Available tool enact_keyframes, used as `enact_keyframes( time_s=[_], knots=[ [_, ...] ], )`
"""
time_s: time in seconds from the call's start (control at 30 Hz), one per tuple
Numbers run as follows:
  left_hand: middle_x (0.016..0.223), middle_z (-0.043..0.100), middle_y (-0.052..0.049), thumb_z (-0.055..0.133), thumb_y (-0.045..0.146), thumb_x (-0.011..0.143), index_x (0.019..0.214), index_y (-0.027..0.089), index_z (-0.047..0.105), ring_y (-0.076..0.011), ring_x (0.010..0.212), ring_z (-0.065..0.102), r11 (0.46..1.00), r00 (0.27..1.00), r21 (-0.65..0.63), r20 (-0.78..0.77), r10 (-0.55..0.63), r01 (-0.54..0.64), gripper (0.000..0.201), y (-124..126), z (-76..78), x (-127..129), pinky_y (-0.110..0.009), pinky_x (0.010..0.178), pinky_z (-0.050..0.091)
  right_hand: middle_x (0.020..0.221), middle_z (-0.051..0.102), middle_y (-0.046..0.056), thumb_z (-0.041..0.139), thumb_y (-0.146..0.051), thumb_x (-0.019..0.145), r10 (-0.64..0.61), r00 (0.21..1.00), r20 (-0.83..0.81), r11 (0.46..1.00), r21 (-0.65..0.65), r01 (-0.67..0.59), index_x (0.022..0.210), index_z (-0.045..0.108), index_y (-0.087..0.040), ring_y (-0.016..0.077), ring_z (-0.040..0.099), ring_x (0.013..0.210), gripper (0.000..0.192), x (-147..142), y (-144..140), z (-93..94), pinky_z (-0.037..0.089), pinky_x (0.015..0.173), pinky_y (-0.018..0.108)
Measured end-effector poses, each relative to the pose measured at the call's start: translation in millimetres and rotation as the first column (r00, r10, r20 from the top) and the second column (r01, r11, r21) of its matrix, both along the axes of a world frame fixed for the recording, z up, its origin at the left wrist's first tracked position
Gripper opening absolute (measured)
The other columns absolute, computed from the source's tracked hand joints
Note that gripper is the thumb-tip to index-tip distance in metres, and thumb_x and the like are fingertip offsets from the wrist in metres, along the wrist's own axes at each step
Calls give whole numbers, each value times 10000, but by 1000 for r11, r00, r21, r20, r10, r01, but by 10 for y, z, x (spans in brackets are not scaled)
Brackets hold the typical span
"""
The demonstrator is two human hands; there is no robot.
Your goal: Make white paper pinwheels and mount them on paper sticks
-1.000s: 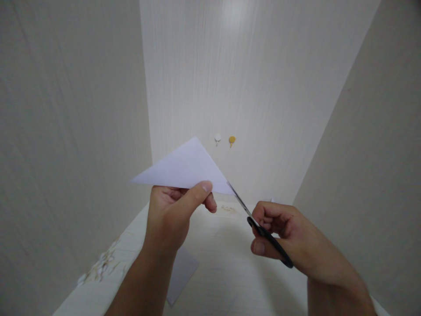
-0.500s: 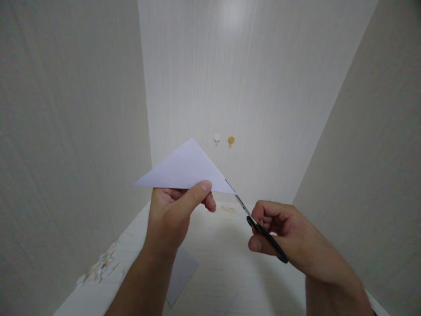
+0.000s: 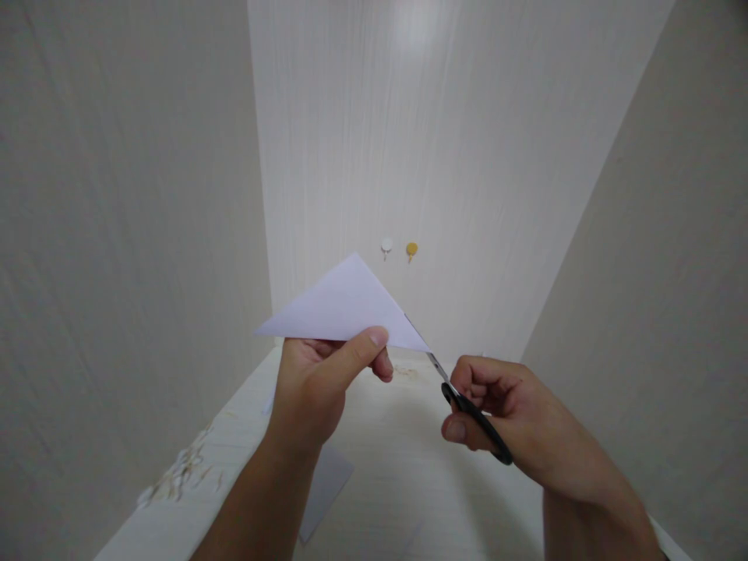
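The folded paper (image 3: 344,308) is a flat white triangle, smooth and matte, with no print or writing on the face that shows. It is held up in the air above the desk (image 3: 403,483), its apex pointing up and its long edge running nearly level. The left hand (image 3: 319,386) pinches it at that lower edge, thumb pressed on the near face and the fingers curled behind. At the right-hand corner of the triangle the thin metal blades of the scissors (image 3: 461,405) meet the paper; how far apart the blades are cannot be told, since the paper hides their tips. The scissors have black handles, and the right hand (image 3: 502,413) is closed around them, fingers bent through the loops and thumb at the near side.

Compared with half a second ago, the paper and the left hand sit a little further right, and less of the blade shows between the paper's corner and the handles.

The desk is pale with a faint wood grain. A flat grey sheet (image 3: 326,487) lies on it below the left forearm, and small pale scraps (image 3: 178,471) are scattered near its left edge. On the back wall (image 3: 444,156), which has fine vertical streaks, sit a white hook (image 3: 386,246) and a yellow hook (image 3: 412,249) side by side
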State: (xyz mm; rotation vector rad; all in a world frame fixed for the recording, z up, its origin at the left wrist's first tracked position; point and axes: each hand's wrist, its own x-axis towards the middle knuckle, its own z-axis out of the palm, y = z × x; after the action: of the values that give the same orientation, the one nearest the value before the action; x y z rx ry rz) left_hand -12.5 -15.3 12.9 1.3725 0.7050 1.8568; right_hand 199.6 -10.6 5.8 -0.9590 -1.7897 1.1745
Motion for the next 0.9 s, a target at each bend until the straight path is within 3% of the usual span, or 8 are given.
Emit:
enact_keyframes(
  time_s=[0.23,0.53,0.9],
  knots=[
    [543,635,-19,735,259,788,522,190,647,-142,547,565,998,998,-11,34,-54,54,289,-4,11,0,-281,556,508,616,516,-55,983,-418,618,24,1000,-2,1000,-18,-24,704,578,-189,91,387,580,473,-25,1,-2,268,524,231],
    [537,618,-31,728,297,780,486,200,616,-157,564,560,995,996,-41,-25,-88,87,329,15,-12,10,-296,550,509,621,502,-56,985,-417,609,8,1000,-2,1000,25,-8,692,573,-194,93,378,575,476,-50,-13,20,272,509,229],
    [518,614,-27,749,259,778,483,192,628,-146,545,553,985,986,-42,25,-164,165,326,51,-36,-8,-269,496,480,612,481,-66,987,-383,611,4,1000,-28,1000,8,-4,687,571,-188,78,364,562,466,-48,-13,-11,255,490,209]
  ],
)
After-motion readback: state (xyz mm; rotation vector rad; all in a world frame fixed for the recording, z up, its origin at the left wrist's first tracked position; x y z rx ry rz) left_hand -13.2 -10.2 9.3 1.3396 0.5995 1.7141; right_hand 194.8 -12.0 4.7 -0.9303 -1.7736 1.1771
